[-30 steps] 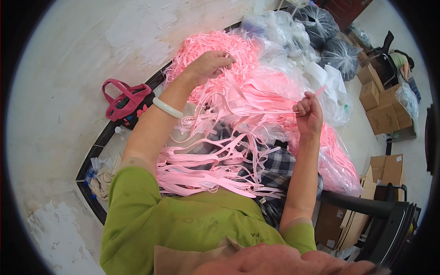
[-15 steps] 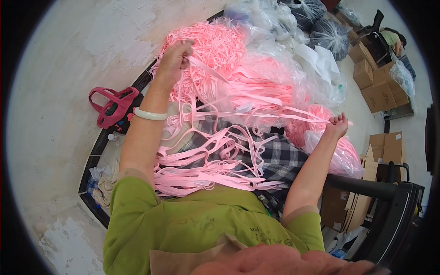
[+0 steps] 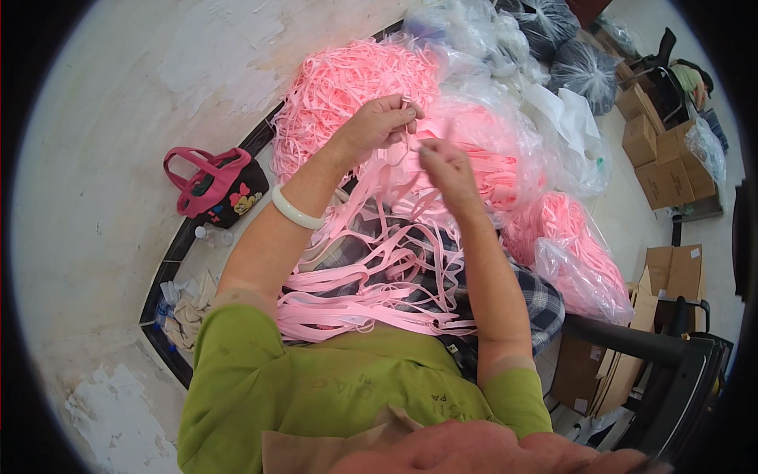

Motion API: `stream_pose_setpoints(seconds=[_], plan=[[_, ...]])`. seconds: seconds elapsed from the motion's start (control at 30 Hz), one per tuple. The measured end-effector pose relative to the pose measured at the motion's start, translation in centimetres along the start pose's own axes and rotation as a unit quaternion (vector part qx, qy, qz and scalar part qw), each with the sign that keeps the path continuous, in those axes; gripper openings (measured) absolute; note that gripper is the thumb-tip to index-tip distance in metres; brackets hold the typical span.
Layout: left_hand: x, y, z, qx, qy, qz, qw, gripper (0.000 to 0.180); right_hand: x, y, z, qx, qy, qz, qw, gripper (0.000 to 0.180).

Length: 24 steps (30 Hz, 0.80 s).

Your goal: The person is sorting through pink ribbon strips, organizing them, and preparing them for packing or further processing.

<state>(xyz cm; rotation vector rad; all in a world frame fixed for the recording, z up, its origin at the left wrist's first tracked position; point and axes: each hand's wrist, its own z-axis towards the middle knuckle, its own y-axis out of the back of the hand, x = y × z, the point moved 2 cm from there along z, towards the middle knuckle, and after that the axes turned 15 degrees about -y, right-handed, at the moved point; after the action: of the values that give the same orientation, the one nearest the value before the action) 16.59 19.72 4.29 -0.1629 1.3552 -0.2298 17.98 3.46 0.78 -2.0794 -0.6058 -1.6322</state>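
My left hand (image 3: 383, 124) is raised over the pink heap with its fingers pinched on a pink elastic strap (image 3: 405, 150). Close on its right, my right hand (image 3: 448, 171) is closed on the strap too, slightly smeared by motion. Lengths of the strap hang below both hands. Across my lap, over dark plaid cloth (image 3: 545, 304), lie several more pink straps (image 3: 347, 312) in loose loops. Behind my hands rises a big tangled heap of pink straps (image 3: 324, 95). Flatter pink bundles (image 3: 493, 170) lie in clear plastic to its right.
A pink and black handbag (image 3: 229, 189) stands by the wall on the left. Clear plastic bags (image 3: 474, 39) and dark bags (image 3: 584, 75) lie at the back. Cardboard boxes (image 3: 663, 170) stand on the right, near a black armrest (image 3: 624, 336).
My hands were wide apart with a strap stretched between them. Both have come together in front of the heap, the left moving right and the right moving left and away from me.
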Motion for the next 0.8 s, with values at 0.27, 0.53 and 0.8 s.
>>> stream_pose_setpoints(seconds=[0.27, 0.53, 0.8], plan=[[0.1, 4.6, 0.7, -0.112, -0.005, 0.033, 0.993, 0.016, -2.4, 16.5, -1.4, -0.202, -0.012, 0.307, 0.930, 0.011], [0.2, 7.2, 0.1, -0.205, 0.000, 0.018, 0.979, 0.015, -7.9, 35.1, -6.8, -0.378, 0.131, 0.512, 0.760, 0.022], [-0.1, 7.1, 0.2, -0.180, -0.015, -0.033, 0.983, 0.016, -1.1, 24.3, -4.7, -0.332, 0.072, 0.295, 0.893, 0.018]])
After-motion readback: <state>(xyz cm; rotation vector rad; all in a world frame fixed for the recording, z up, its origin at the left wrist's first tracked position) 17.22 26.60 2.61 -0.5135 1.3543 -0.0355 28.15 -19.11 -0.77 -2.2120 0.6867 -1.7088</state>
